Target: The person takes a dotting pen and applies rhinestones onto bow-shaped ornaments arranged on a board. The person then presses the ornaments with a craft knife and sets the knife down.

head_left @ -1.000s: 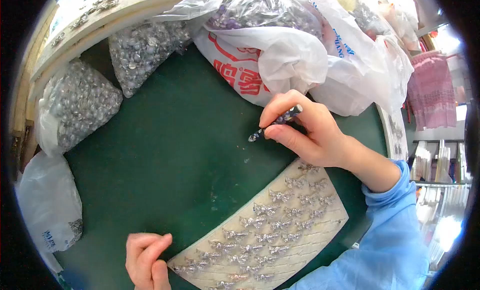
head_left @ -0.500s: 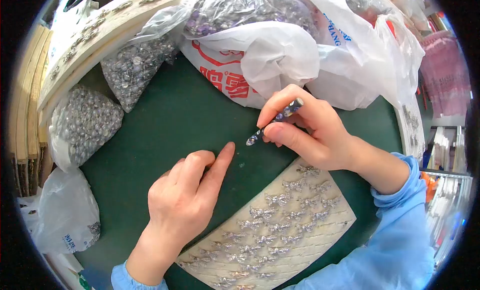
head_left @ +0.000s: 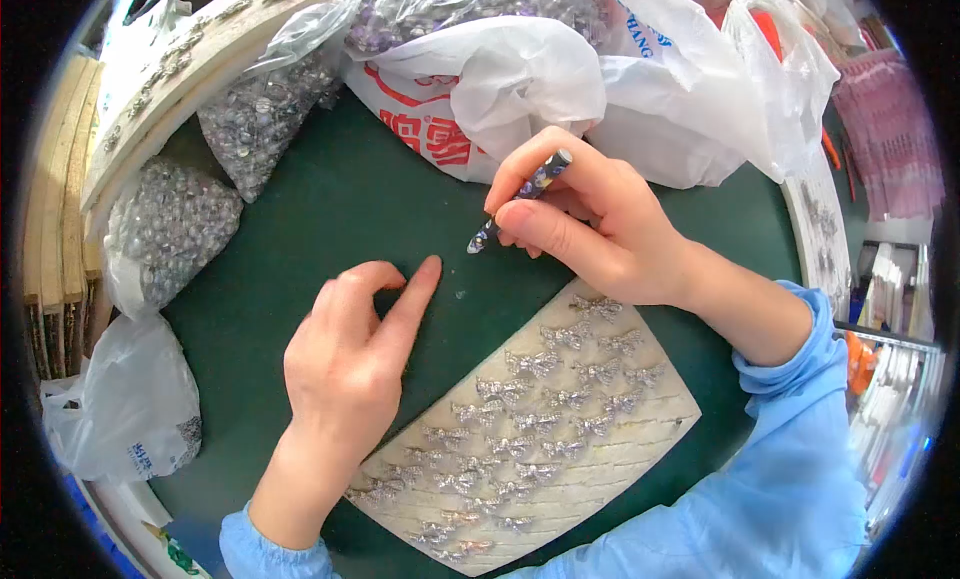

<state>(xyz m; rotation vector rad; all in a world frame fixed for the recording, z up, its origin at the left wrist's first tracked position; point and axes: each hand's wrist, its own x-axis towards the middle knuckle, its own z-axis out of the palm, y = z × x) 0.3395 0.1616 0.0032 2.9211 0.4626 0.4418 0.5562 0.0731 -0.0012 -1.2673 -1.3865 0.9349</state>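
My right hand is closed around a short, dark pen-shaped tool with a pale floral pattern. Its light tip points down and left, above the green tabletop. I cannot make out anything on that tip. My left hand rests on the table, one digit stretched toward the tool and the others bent, with nothing visible in it. Small clear specks lie between the two hands. Below them is a cream slotted board carrying rows of silvery bow-shaped pieces, several slots bare.
Plastic bags of shiny beads line the left side. A white bag with red print and other bags cover the back. Curved pale boards holding metal pieces stand at the far left, with another at the right edge.
The whole view has shifted slightly, so most things appear a little higher and further left. My right hand still holds the tool, and the left keeps nearly the same pose.
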